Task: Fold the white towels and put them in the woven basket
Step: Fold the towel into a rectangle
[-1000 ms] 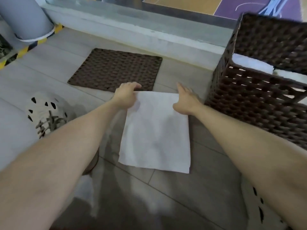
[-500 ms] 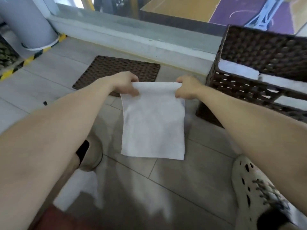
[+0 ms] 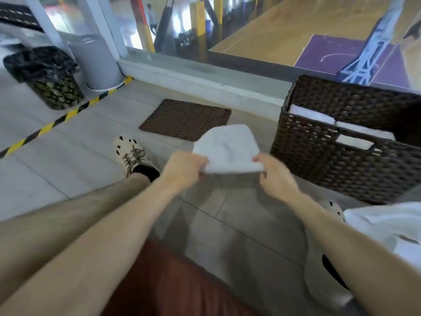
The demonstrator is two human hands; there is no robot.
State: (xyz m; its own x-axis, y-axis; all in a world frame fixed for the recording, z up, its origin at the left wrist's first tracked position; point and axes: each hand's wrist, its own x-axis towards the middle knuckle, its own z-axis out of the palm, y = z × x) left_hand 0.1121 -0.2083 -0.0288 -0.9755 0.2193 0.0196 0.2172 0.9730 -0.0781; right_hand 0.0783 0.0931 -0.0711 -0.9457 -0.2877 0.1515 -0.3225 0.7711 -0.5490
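While both hands pinch its near edge, the white towel [image 3: 227, 148] is held clear of the floor at frame centre, just left of the woven basket [image 3: 330, 169]. The left hand [image 3: 182, 168] grasps one corner and the right hand [image 3: 276, 175] the other, probably to keep the cloth spread for folding. Folded towels [image 3: 312, 114] already lie inside the basket.

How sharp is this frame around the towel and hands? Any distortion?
Head view: the white towel is motion-smeared, its far edge soft; the left hand and right hand pinching it read clearly; the woven basket is crisper; wide-angle bending bows the edges.
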